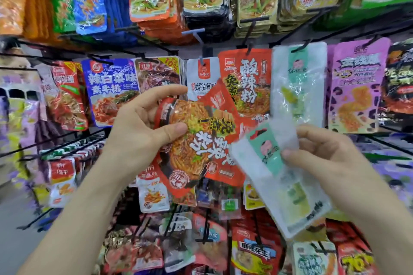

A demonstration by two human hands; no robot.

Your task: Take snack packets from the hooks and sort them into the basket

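I took the hung red packet (245, 82) in the middle row as my mark; it dangled from a black hook (250, 50), flat against the rack. Just below it and to its left, my left hand (143, 127) gripped a red packet (201, 140) of the same print, tilted so that its top corner overlapped the mark's lower left. My thumb lay across the noodle picture on the front, my fingers were behind, and my forefinger stretched out past the upper edge. Below the mark and to its right, my right hand (321, 154) pinched a white packet (281, 185) near its upper end, thumb pressed by the green label, the other fingers curled behind. That packet slanted down and rightward, its upper corner over the red packet's edge — touching or only in front, I could not tell. Right beside the mark hung a white twin (299, 82), and beyond that a purple packet (355, 87). To the mark's left hung a pale packet (202, 78), then, further left, a blue packet (111, 91).
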